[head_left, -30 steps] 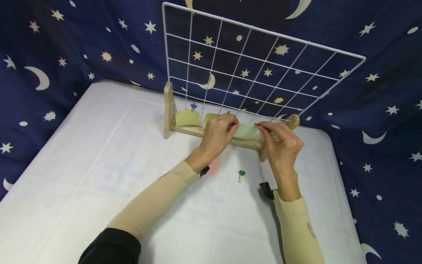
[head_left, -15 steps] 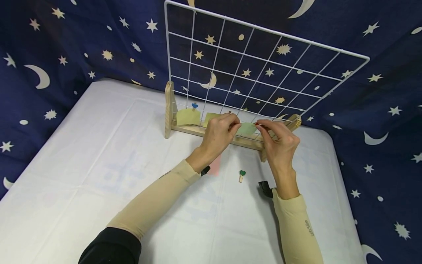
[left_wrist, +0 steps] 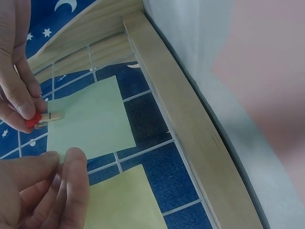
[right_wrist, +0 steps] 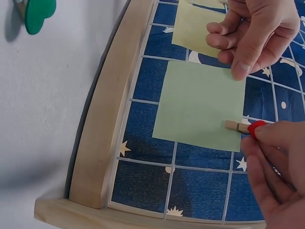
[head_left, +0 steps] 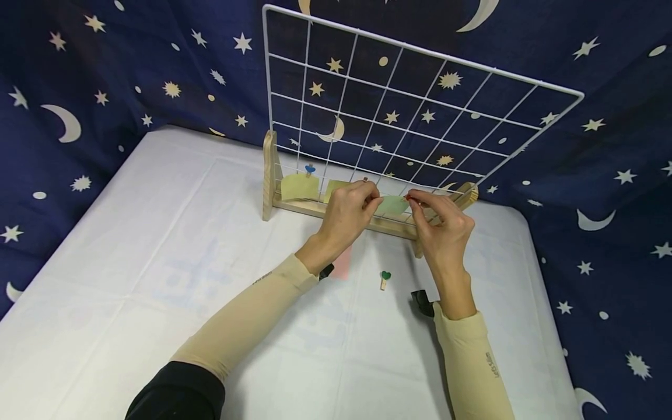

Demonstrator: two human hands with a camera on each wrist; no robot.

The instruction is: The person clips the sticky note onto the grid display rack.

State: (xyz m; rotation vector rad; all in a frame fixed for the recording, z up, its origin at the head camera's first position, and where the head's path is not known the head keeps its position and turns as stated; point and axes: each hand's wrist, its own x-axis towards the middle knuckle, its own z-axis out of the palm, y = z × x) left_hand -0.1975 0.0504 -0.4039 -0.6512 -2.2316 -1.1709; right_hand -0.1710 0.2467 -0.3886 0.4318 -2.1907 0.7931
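The left hand (head_left: 347, 205) pinches the green note (right_wrist: 200, 102), likely steadying it for the clothespin (right_wrist: 242, 127) the right hand (head_left: 447, 220) grips.

Green note (head_left: 394, 205) pt. hidden behind L fingers (head_left: 370, 189), head cam.

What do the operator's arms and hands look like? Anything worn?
Left hand and right hand: no gloves. Left sleeve and right sleeve: beige, close-fitting, ending near the wrist, with small dark lettering on each. Black outer sleeve above the left one. Small black piece at each wrist.
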